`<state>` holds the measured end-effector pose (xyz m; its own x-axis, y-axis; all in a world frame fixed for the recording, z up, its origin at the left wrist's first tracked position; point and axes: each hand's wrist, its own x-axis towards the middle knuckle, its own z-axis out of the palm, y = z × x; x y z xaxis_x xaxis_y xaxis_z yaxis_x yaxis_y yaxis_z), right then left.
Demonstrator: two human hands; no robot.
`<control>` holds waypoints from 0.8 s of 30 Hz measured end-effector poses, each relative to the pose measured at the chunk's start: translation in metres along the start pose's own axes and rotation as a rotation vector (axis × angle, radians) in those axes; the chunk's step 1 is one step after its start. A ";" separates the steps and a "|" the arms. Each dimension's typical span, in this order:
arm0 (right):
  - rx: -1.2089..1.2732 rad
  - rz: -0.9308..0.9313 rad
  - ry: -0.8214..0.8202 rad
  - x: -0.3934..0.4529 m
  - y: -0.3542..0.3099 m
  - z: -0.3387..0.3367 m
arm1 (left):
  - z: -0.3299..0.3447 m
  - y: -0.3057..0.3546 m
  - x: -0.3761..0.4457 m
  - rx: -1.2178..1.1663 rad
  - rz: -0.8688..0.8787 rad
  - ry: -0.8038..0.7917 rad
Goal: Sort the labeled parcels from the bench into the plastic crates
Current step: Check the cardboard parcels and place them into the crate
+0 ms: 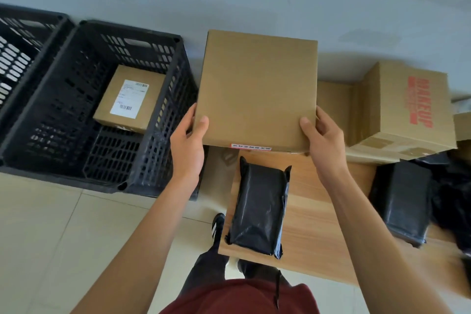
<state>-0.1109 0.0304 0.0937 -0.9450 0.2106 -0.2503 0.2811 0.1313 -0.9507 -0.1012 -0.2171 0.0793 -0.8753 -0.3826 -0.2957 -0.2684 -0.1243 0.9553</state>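
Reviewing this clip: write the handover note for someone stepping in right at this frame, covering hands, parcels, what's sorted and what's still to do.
Left hand and right hand each grip a lower corner of the flat cardboard box, held up above the bench; no shipping label shows on the face in view.
Done: one labeled box lies in the nearer black crate. The second crate, further left, is only partly in view.
Left: the held box, the black poly parcel at the bench's near end, another black parcel to the right, and the red-printed carton behind.
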 end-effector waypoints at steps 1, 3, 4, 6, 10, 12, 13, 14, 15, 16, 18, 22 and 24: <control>0.008 -0.002 0.022 -0.003 -0.001 -0.006 | 0.005 0.001 -0.001 0.020 0.012 -0.018; 0.040 -0.026 0.066 -0.009 -0.002 -0.018 | 0.015 0.003 -0.004 0.068 0.034 -0.058; 0.059 -0.036 0.095 -0.011 -0.002 -0.024 | 0.020 0.004 -0.006 0.097 0.045 -0.079; 0.064 -0.051 0.137 -0.015 0.001 -0.037 | 0.030 0.004 -0.008 0.154 0.063 -0.118; 0.010 -0.047 0.170 -0.021 0.010 -0.067 | 0.049 0.003 -0.013 0.264 0.095 -0.145; -0.047 -0.071 0.163 -0.024 0.011 -0.078 | 0.058 0.006 -0.016 0.287 0.126 -0.158; -0.068 -0.077 0.162 -0.026 0.010 -0.083 | 0.061 0.009 -0.017 0.285 0.136 -0.182; -0.071 -0.083 0.172 -0.028 0.009 -0.088 | 0.064 0.012 -0.019 0.278 0.137 -0.222; -0.071 -0.090 0.198 -0.030 0.010 -0.093 | 0.065 0.015 -0.021 0.275 0.127 -0.264; -0.061 -0.104 0.222 -0.032 0.009 -0.097 | 0.066 0.017 -0.022 0.264 0.110 -0.299; 0.007 -0.122 0.255 -0.037 0.009 -0.108 | 0.064 0.020 -0.021 0.220 0.062 -0.317; 0.220 -0.008 0.243 -0.038 0.001 -0.125 | 0.062 0.031 -0.026 0.224 0.027 -0.289; 0.301 0.029 0.196 -0.039 -0.004 -0.129 | 0.060 0.035 -0.027 0.220 0.001 -0.267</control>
<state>-0.0539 0.1471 0.1308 -0.8791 0.3954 -0.2661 0.2181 -0.1627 -0.9623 -0.1108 -0.1564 0.1213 -0.9422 -0.1255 -0.3106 -0.3223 0.0874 0.9426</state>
